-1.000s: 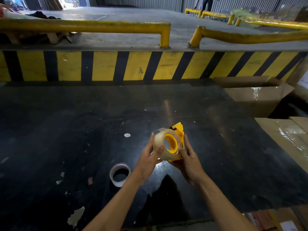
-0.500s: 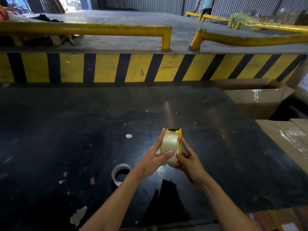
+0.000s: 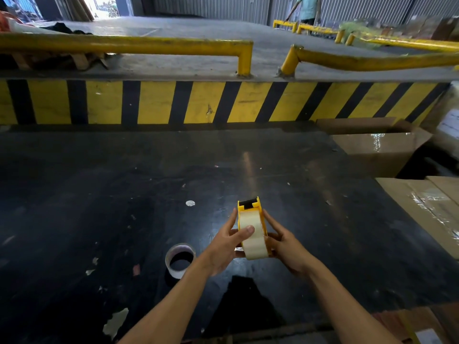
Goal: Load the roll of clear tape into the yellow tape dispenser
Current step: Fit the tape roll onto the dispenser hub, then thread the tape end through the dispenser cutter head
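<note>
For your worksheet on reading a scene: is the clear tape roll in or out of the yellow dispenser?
In. The clear tape roll sits between the yellow dispenser's side walls, held by both hands; whether it is fully seated cannot be told.

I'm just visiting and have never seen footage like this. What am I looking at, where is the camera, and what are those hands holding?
No machine here: a person wears a wide-angle camera on the head, looking down at their own bare arms. The left hand and right hand together hold a yellow tape dispenser with a roll of clear tape sitting in it, the left thumb pressing on the roll. Below is a black work surface with a nearly used-up tape roll and paper scraps. Cardboard boxes sit to the right; a yellow-and-black striped curb runs behind.
</note>
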`<state>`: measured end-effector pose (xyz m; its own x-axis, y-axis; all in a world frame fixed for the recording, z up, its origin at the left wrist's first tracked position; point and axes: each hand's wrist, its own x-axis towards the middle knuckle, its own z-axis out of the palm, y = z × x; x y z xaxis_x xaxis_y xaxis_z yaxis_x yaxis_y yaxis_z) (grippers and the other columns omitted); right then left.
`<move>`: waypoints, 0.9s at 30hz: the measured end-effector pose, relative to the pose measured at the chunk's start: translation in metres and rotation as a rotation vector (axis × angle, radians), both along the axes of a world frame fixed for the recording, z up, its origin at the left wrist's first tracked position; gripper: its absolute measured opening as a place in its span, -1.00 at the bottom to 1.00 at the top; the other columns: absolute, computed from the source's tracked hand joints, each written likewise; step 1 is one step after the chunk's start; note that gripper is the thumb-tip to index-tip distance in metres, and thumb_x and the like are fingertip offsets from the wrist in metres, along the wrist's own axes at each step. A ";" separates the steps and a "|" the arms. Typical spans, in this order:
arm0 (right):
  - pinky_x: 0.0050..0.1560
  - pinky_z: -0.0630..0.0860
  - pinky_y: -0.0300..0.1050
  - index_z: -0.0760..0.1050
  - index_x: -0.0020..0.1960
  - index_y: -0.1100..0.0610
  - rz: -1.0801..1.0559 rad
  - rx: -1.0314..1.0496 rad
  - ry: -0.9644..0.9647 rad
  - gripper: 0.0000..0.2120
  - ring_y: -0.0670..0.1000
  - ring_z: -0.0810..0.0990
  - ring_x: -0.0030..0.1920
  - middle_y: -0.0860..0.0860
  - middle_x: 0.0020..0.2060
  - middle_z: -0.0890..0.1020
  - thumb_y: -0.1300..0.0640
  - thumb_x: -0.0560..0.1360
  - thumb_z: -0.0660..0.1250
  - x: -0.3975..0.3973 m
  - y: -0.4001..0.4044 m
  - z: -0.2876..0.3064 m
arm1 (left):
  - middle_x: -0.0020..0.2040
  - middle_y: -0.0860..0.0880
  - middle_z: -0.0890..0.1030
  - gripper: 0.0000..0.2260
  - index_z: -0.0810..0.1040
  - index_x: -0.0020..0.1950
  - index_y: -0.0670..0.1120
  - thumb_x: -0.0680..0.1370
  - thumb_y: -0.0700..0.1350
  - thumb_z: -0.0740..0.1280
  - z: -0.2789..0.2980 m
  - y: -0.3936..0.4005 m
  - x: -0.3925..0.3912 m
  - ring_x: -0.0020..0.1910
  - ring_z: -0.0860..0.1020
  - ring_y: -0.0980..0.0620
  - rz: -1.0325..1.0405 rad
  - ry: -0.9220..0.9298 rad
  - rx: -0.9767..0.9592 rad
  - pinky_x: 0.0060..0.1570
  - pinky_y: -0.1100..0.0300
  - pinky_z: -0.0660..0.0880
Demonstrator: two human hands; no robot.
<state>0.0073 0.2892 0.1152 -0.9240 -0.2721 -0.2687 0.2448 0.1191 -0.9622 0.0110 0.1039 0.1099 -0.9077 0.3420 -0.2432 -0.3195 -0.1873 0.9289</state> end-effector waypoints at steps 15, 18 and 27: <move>0.07 0.42 -0.20 0.66 0.17 -0.04 0.106 0.639 0.620 -0.72 -0.09 0.49 0.11 -0.08 0.07 0.57 -0.02 0.47 0.46 -0.022 -0.009 0.060 | 0.26 -0.06 0.51 -0.20 0.14 0.28 0.68 0.35 0.10 0.57 -0.007 -0.009 -0.006 0.20 0.61 -0.11 -0.004 0.203 -0.238 0.17 -0.18 0.61; 0.07 0.50 -0.09 0.70 0.06 0.02 0.083 0.696 0.682 -0.81 -0.05 0.54 0.05 -0.06 0.00 0.60 0.00 0.48 0.44 -0.027 -0.012 0.061 | 0.25 -0.07 0.53 -0.17 0.10 0.33 0.65 0.37 0.10 0.57 -0.008 -0.011 -0.004 0.19 0.61 -0.11 -0.004 0.222 -0.246 0.16 -0.17 0.62; 0.04 0.57 0.08 0.70 -0.02 0.04 0.185 0.747 0.654 -0.88 -0.02 0.60 -0.04 -0.04 -0.07 0.65 0.05 0.48 0.45 -0.035 -0.021 0.060 | 0.26 -0.02 0.53 -0.14 0.04 0.46 0.52 0.43 0.05 0.54 -0.004 -0.018 -0.001 0.19 0.60 -0.07 -0.009 0.237 -0.285 0.21 -0.18 0.59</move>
<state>-0.0276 0.2683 0.1753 -0.9113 -0.3953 0.1151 -0.3874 0.7287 -0.5647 0.0099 0.0856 0.1057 -0.9473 0.2994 -0.1136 -0.0901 0.0913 0.9917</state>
